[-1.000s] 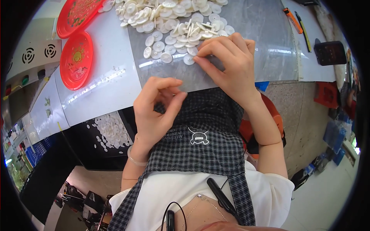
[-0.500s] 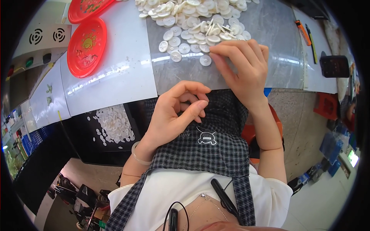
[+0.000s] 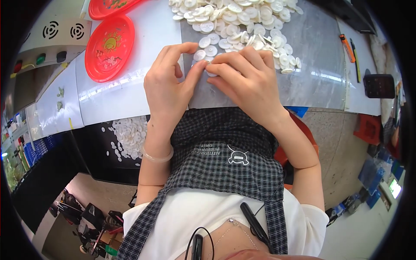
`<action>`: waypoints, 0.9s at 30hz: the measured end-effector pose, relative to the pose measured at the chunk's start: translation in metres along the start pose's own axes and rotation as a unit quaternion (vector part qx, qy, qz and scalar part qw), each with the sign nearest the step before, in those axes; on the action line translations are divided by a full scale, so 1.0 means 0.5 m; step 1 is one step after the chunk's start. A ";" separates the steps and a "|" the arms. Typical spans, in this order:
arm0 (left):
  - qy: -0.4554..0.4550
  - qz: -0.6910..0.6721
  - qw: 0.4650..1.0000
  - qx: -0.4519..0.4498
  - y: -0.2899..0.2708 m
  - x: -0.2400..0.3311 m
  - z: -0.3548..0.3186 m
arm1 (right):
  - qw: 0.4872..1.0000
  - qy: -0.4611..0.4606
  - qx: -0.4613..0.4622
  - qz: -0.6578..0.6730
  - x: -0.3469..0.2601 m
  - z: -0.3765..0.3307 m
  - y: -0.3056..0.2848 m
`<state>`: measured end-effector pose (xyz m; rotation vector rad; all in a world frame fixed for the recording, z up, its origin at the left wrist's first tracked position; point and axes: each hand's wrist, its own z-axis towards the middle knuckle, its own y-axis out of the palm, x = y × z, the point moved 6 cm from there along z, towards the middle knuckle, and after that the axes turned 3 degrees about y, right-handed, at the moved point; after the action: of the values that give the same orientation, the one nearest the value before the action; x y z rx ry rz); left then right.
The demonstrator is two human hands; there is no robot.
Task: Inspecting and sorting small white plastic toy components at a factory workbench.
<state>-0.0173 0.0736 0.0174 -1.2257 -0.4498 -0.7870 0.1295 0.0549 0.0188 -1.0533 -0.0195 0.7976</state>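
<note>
Loose white round plastic discs (image 3: 234, 30), some with a small central peg, lie heaped on the grey work surface in front of me. My right hand (image 3: 249, 78) is at the near edge of the heap, thumb and fingers pinched together. A sliver of one white disc (image 3: 211, 74) shows between those fingers; most of it is hidden. From the left comes my left hand (image 3: 171, 82), its thumb tip close against the right fingertips. Its index finger stretches apart from the thumb beside the discs, and nothing shows in its grasp.
Two red plates (image 3: 110, 47) stand on the left. A black tray (image 3: 108, 167) below the table edge holds many small white pieces (image 3: 130, 134). At right lie an orange cutter (image 3: 346, 47), a yellow-black pen-like tool (image 3: 355, 63) and a black phone-like device (image 3: 379, 86).
My left hand has risen from over the apron to the discs. My right hand has moved left, and the two now meet at the near edge of the heap. The view has shifted slightly.
</note>
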 end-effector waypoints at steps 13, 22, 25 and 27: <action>-0.037 -0.298 0.954 0.007 0.001 0.012 -0.036 | 0.988 0.071 0.044 0.127 0.024 -0.039 -0.047; -0.046 -0.285 0.956 -0.045 0.007 0.028 -0.053 | 0.955 0.112 0.035 0.272 0.038 -0.058 -0.026; -0.055 -0.324 0.943 -0.055 0.013 0.025 -0.055 | 0.952 0.113 0.028 0.282 0.039 -0.058 -0.029; -0.103 -0.405 0.907 -0.050 0.024 0.025 -0.061 | 0.951 0.112 0.026 0.286 0.038 -0.057 -0.029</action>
<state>-0.0030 0.0425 0.0088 -1.2149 -1.1469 -1.3986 0.1625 0.0408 0.0088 -1.1076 0.5187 1.1848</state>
